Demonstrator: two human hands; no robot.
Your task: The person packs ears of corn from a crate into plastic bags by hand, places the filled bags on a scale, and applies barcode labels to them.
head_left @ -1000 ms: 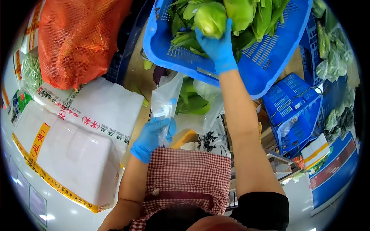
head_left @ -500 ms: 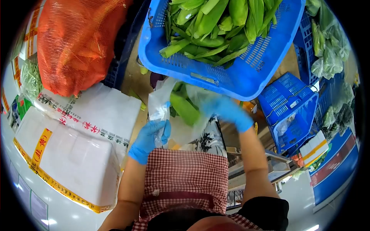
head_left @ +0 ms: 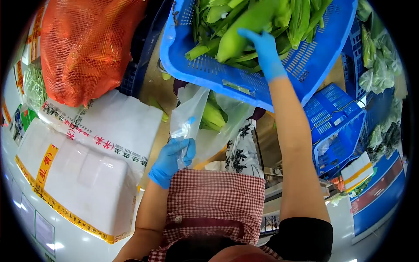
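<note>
My left hand [head_left: 174, 158], in a blue glove, is closed on the edge of a clear plastic bag [head_left: 185, 110]. The bag hangs with its mouth spread, and green corn in its husk [head_left: 213, 114] shows inside. Above it, my right hand [head_left: 264, 51], gloved too, reaches into a blue plastic basket [head_left: 196, 75]. Its thumb lies over a husked-in ear of corn [head_left: 238, 37], blurred by motion; the other fingers are partly hidden. More ears of corn [head_left: 301, 22] lie heaped behind it.
An orange mesh sack [head_left: 89, 52] rests at upper left, above wrapped white foam boxes [head_left: 83, 174]. At right stand a smaller blue basket [head_left: 336, 111] and bagged green vegetables [head_left: 379, 65]. A checked apron [head_left: 214, 196] covers my front.
My right hand has left the bag's mouth and moved up into the basket, onto an ear of corn. My left hand keeps hold of the bag. The corn in the bag sits lower.
</note>
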